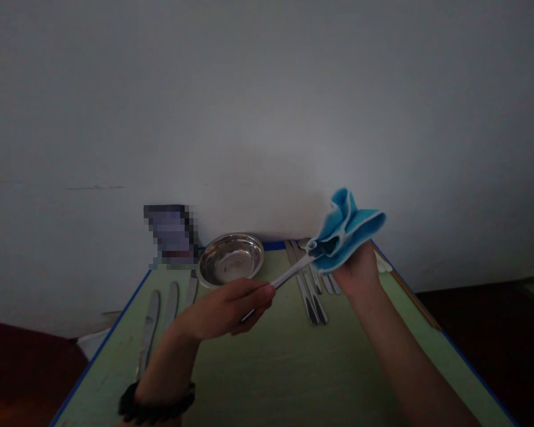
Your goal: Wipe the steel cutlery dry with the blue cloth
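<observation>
My left hand, with a dark band on the wrist, is closed round one end of a metal table knife. The knife slants up to the right, and its far end goes into the folds of a blue cloth with pale edges. From underneath, my right hand grips this cloth, bunched about the knife's end; most of its fingers are hidden behind the fabric. Both hands are above the table. Below the cloth lie several pieces of cutlery, partly covered from view.
A shiny steel bowl stands at the back of the green table, near the wall. More knives lie along the left side. A blurred-out upright device leans at the back left. The table has a blue edge.
</observation>
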Action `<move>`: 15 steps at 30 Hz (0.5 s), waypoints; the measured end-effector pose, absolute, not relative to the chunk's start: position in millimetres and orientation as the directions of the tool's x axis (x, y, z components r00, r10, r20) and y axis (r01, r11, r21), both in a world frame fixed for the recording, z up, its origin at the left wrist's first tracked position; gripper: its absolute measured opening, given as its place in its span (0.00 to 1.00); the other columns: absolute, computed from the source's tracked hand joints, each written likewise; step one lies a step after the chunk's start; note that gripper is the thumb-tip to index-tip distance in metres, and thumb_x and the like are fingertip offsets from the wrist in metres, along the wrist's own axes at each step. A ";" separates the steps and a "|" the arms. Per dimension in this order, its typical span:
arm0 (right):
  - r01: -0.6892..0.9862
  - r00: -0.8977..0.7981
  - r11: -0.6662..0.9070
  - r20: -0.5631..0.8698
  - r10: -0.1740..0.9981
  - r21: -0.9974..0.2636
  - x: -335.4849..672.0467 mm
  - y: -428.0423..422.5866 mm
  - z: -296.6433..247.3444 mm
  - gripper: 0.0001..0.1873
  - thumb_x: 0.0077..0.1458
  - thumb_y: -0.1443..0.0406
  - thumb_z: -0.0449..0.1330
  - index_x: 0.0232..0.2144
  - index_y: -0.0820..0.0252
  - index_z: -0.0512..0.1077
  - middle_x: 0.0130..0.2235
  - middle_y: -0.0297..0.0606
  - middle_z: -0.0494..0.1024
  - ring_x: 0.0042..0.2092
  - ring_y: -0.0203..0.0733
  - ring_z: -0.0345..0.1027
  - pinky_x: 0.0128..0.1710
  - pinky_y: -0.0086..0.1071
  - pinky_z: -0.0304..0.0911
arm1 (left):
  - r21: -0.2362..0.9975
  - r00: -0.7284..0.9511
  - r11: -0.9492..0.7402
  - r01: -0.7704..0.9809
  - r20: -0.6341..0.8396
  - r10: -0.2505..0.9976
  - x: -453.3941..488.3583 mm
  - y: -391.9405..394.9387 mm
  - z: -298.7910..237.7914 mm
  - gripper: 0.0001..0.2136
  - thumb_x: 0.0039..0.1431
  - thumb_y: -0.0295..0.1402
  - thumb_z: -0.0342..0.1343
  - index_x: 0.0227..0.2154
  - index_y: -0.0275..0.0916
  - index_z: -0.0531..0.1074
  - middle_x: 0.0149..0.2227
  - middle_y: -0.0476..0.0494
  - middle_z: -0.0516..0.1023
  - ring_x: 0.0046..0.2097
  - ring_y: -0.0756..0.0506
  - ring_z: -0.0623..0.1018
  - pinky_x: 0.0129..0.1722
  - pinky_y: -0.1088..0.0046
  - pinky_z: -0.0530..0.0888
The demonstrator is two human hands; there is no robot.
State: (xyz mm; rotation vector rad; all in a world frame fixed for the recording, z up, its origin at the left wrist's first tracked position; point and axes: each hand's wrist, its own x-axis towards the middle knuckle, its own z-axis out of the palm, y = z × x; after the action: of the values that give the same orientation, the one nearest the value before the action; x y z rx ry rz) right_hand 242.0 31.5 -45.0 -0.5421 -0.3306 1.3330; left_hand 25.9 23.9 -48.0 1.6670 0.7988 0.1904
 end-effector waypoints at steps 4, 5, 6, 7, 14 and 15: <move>-0.773 0.346 0.214 -0.115 0.931 -0.598 230.4 35.6 -56.7 0.11 0.51 0.56 0.58 0.24 0.57 0.71 0.25 0.30 0.77 0.25 0.35 0.69 0.25 0.31 0.67 | 0.898 0.710 -0.054 0.436 -0.307 0.633 35.6 19.2 -48.6 0.19 0.61 0.47 0.42 0.22 0.39 0.58 0.16 0.57 0.57 0.17 0.55 0.58 0.15 0.81 0.57; -0.755 0.369 0.221 -0.122 0.921 -0.617 226.2 35.4 -60.2 0.12 0.50 0.55 0.59 0.26 0.57 0.71 0.26 0.30 0.77 0.26 0.35 0.69 0.25 0.30 0.67 | 0.894 0.705 -0.063 0.443 -0.304 0.641 36.9 18.6 -49.1 0.19 0.61 0.47 0.42 0.22 0.39 0.58 0.16 0.57 0.57 0.17 0.55 0.59 0.15 0.81 0.57; -0.738 0.384 0.224 -0.124 0.915 -0.636 221.5 34.4 -63.3 0.12 0.50 0.54 0.59 0.27 0.57 0.71 0.27 0.30 0.77 0.26 0.34 0.69 0.25 0.29 0.66 | 0.892 0.701 -0.075 0.445 -0.295 0.649 37.8 18.2 -49.9 0.19 0.62 0.47 0.42 0.22 0.39 0.58 0.16 0.56 0.58 0.18 0.55 0.59 0.15 0.81 0.57; -0.724 0.387 0.219 -0.122 0.914 -0.654 216.2 32.5 -65.9 0.13 0.49 0.54 0.60 0.28 0.57 0.71 0.28 0.30 0.77 0.26 0.34 0.69 0.25 0.28 0.66 | 0.891 0.697 -0.087 0.445 -0.284 0.658 38.5 18.0 -50.9 0.18 0.62 0.47 0.42 0.22 0.39 0.58 0.16 0.56 0.58 0.18 0.55 0.59 0.15 0.81 0.57; -0.734 0.220 0.026 -0.202 0.954 -0.678 182.7 16.8 -73.5 0.15 0.49 0.53 0.59 0.24 0.58 0.68 0.22 0.28 0.72 0.22 0.31 0.63 0.19 0.25 0.59 | 0.860 0.640 -0.168 0.482 -0.214 0.738 40.5 17.6 -60.3 0.16 0.62 0.45 0.38 0.27 0.40 0.60 0.15 0.57 0.58 0.16 0.55 0.60 0.14 0.80 0.58; -0.732 0.224 0.022 -0.209 0.952 -0.680 182.9 17.5 -74.2 0.16 0.49 0.52 0.58 0.25 0.58 0.69 0.22 0.29 0.72 0.23 0.32 0.64 0.19 0.25 0.59 | 0.843 0.641 -0.209 0.495 -0.193 0.743 40.0 17.6 -60.5 0.16 0.62 0.45 0.37 0.28 0.40 0.60 0.16 0.57 0.58 0.16 0.55 0.60 0.14 0.80 0.58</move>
State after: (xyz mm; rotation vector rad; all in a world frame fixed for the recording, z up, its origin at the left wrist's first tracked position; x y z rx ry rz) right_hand 182.9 17.5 -74.2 -0.7874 -0.3464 1.3451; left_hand 40.0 17.6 -60.5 1.8688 0.9836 0.3128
